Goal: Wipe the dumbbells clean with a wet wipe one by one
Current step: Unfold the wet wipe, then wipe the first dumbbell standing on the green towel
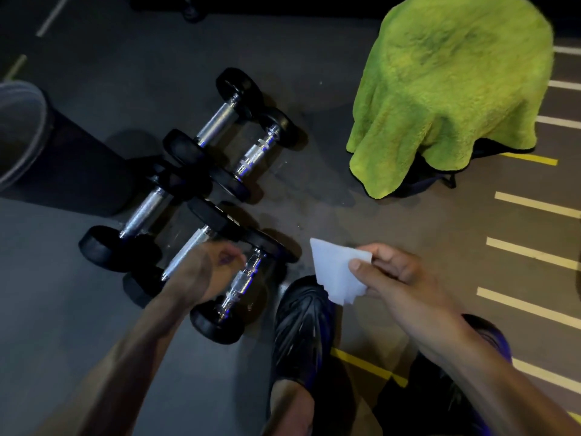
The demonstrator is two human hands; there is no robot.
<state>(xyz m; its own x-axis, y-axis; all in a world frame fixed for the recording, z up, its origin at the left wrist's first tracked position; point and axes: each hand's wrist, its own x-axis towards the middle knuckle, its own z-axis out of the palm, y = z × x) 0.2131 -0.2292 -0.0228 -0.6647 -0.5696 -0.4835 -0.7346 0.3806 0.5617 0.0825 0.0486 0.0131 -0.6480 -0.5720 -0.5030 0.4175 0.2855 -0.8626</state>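
Several dumbbells with chrome handles and black ends lie close together on the dark floor. The nearest dumbbell (243, 283) lies just left of my shoe. My left hand (209, 270) hovers over it and the neighbouring dumbbell (188, 250), fingers curled loosely and blurred; whether it touches a handle I cannot tell. My right hand (393, 272) pinches a folded white wet wipe (338, 272) between thumb and fingers, to the right of the dumbbells and apart from them. Further dumbbells (251, 152) lie behind.
A green towel (452, 86) drapes over a dark object at the upper right. A dark bin with a clear liner (22, 130) stands at the left. My black shoe (301, 328) sits at the bottom middle. White and yellow floor lines (531, 206) run along the right.
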